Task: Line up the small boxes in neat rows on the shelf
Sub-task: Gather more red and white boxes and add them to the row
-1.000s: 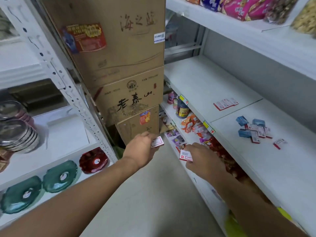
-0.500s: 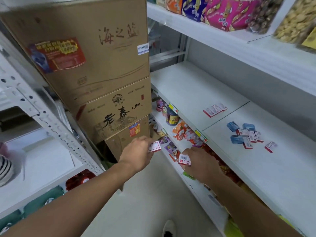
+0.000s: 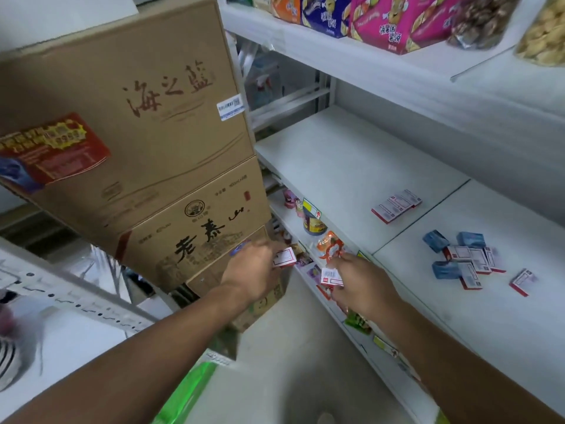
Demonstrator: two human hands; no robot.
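- Left hand (image 3: 252, 270), arm reaching forward, pinches a small red-and-white box (image 3: 285, 257).
- Right hand (image 3: 362, 287) grips another box (image 3: 331, 276) just below the shelf (image 3: 351, 166) edge.
- Loose boxes (image 3: 467, 260) lie scattered at 3 o'clock; a short row (image 3: 396, 205) at 2 o'clock.

The top carton (image 3: 146, 117) is showing big brown brush letters, 海之蓝. A white sticker (image 3: 230, 106) with a code is sitting at its right edge, too small to read. A red and blue sticker (image 3: 52, 151) with yellow words is sitting on its left side, too blurry to read. The carton below (image 3: 195, 237) is showing a round badge and big black letters, 老泰山. The pink snack box (image 3: 394, 22) on the top shelf is showing purple words, too blurry to read for sure. The small box (image 3: 331, 276) in the right hand (image 3: 363, 289) is showing a barcode. A yellow shelf tag (image 3: 312, 208) is showing a red arrow.
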